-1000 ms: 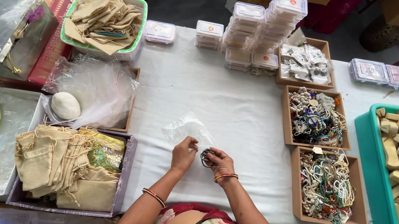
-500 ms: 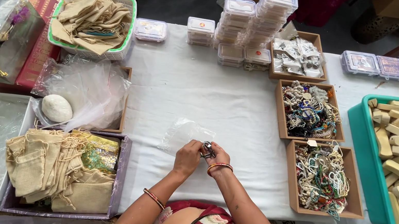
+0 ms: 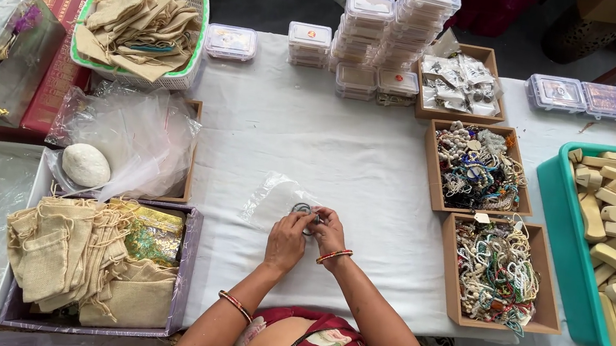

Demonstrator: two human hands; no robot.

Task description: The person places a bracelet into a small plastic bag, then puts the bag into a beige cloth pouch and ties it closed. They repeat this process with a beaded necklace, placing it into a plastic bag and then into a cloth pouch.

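Left hand (image 3: 287,240) and right hand (image 3: 329,231) side by side, fingers pinching a small dark bracelet (image 3: 303,210) over the white-clothed surface (image 3: 344,146); clear plastic bag (image 3: 275,196) touching it, just behind the hands

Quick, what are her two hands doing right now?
Left hand: fingers closed on a small dark beaded piece, by a clear bag.
Right hand: fingers pinching the same piece.
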